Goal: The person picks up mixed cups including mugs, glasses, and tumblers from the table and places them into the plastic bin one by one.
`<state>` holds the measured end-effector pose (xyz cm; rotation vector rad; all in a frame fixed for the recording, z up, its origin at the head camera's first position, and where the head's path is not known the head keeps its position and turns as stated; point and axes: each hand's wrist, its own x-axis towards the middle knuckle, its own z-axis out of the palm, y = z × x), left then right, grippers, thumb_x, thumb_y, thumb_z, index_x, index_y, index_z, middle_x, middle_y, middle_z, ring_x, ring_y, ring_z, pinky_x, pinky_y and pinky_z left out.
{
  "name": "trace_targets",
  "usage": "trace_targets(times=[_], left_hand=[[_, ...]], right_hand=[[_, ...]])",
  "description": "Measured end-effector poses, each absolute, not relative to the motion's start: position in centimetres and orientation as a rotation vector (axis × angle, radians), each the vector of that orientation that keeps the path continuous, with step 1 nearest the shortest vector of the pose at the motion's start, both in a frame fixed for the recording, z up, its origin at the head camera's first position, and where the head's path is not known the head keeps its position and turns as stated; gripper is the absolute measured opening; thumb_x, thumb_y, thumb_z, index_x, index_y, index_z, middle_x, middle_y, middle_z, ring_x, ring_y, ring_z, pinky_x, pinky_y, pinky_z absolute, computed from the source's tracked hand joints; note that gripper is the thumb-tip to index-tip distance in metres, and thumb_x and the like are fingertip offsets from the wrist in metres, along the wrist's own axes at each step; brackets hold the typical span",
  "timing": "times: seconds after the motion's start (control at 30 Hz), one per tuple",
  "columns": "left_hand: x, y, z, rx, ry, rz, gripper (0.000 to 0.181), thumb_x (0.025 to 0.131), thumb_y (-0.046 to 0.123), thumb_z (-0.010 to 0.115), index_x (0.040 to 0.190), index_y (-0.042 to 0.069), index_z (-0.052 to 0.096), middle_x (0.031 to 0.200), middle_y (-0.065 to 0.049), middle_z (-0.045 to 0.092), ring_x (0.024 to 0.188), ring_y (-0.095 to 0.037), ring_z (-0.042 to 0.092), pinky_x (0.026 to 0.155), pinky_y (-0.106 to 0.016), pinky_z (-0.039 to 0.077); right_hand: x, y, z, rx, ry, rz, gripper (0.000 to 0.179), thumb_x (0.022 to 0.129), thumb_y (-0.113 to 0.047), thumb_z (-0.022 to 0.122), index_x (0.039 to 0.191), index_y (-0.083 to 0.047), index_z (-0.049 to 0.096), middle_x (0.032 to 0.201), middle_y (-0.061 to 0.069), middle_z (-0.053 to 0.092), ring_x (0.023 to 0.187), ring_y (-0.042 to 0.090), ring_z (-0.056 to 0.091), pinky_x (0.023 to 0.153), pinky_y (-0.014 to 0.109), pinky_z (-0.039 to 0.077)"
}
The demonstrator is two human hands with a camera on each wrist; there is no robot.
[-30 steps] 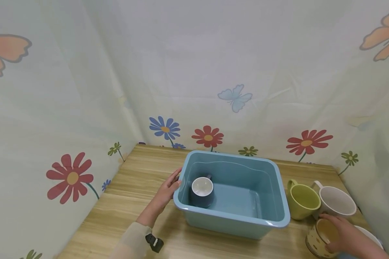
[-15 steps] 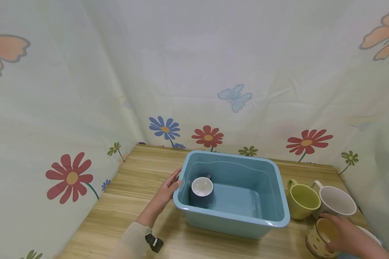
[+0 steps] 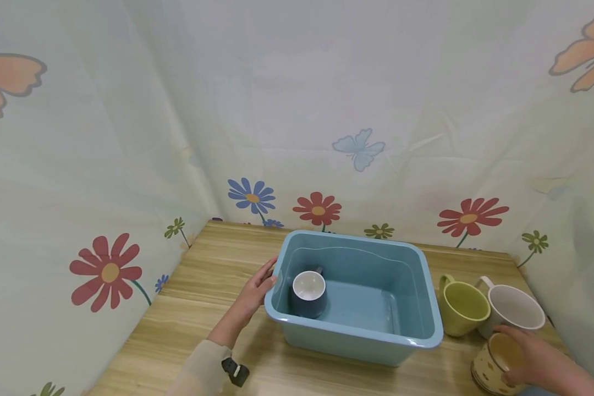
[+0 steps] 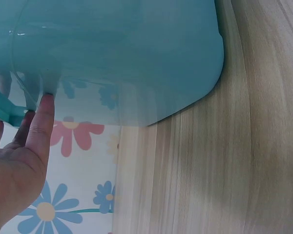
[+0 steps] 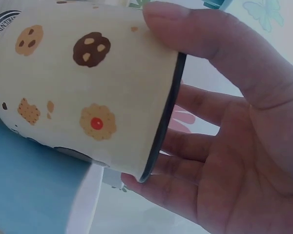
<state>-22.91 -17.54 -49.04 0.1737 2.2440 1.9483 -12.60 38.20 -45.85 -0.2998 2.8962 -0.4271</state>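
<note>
A light blue plastic tub [image 3: 346, 344] stands on the wooden table, with a dark mug, white inside [image 3: 309, 297], at its left end. My left hand [image 3: 252, 294] rests at the tub's left rim, straight fingers [image 4: 40, 126] touching the outer wall. At the right, my right hand [image 3: 539, 360] holds a cream mug with cookie pictures [image 3: 490, 366] by its dark rim, thumb on the near side and fingers across the opening. In the right wrist view the cookie mug [image 5: 63, 78] leans on its side relative to the camera.
Right of the tub stand a green mug [image 3: 462, 308] and a wide white mug [image 3: 515, 308], close together. A blue object [image 5: 34, 180] sits beside the cookie mug, mostly hidden in the head view. A flower-printed curtain [image 3: 297, 137] borders the table [image 3: 198, 286].
My right hand and the cookie mug have shifted slightly to the right, and the mug looks a little more tilted. The left hand and the tub have stayed put.
</note>
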Motion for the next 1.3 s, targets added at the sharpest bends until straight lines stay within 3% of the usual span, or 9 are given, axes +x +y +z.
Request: trace_targets(times=[0.47,0.63,0.77,0.93,1.3], left_hand=[[-23.0,-17.5,-49.2,0.148,2.240,1.942,0.060,0.106,0.032,0.049,0.162,0.021,0.032,0.165,-0.023,0.034,0.145,-0.046,0.044,0.104,-0.055,0.053],[-23.1,-17.5,-49.3,0.152,2.237,1.949,0.060,0.106,0.031,0.049,0.162,0.021,0.032,0.165,-0.023,0.034,0.145,-0.046,0.045,0.104,-0.056,0.053],[-23.1,-17.5,-49.3,0.155,2.233,1.954,0.059,0.105,0.031,0.049,0.162,0.021,0.032,0.165,-0.023,0.035,0.144,-0.046,0.045,0.104,-0.056,0.053],[-23.1,-17.5,-49.3,0.163,2.220,1.958,0.059,0.105,0.030,0.049,0.162,0.021,0.032,0.165,-0.023,0.035,0.144,-0.046,0.046,0.104,-0.055,0.053],[-23.1,-17.6,-49.3,0.150,2.233,1.942,0.060,0.105,0.032,0.050,0.162,0.021,0.032,0.165,-0.023,0.034,0.143,-0.046,0.047,0.101,-0.054,0.055]], right_hand=[[-12.5,38.0,-44.4,-0.179,2.760,-0.452,0.079,0.073,-0.019,0.086,0.133,0.016,0.049,0.115,0.034,0.065,0.100,0.036,0.064,0.080,0.051,0.054],[-12.2,38.1,-44.4,-0.277,2.870,-0.424,0.077,0.069,-0.016,0.088,0.130,0.015,0.053,0.115,0.038,0.065,0.098,0.039,0.065,0.077,0.046,0.054],[-12.1,38.0,-44.2,-0.320,2.924,-0.401,0.075,0.066,-0.015,0.088,0.127,0.014,0.055,0.114,0.041,0.063,0.099,0.047,0.066,0.077,0.050,0.055],[-12.4,37.8,-43.4,-0.260,2.835,-0.409,0.077,0.071,-0.017,0.088,0.130,0.016,0.052,0.118,0.045,0.059,0.101,0.049,0.064,0.079,0.055,0.055],[-12.6,38.0,-42.7,-0.297,2.831,-0.406,0.079,0.071,-0.019,0.090,0.130,0.018,0.053,0.121,0.043,0.060,0.102,0.050,0.064,0.079,0.056,0.055]])
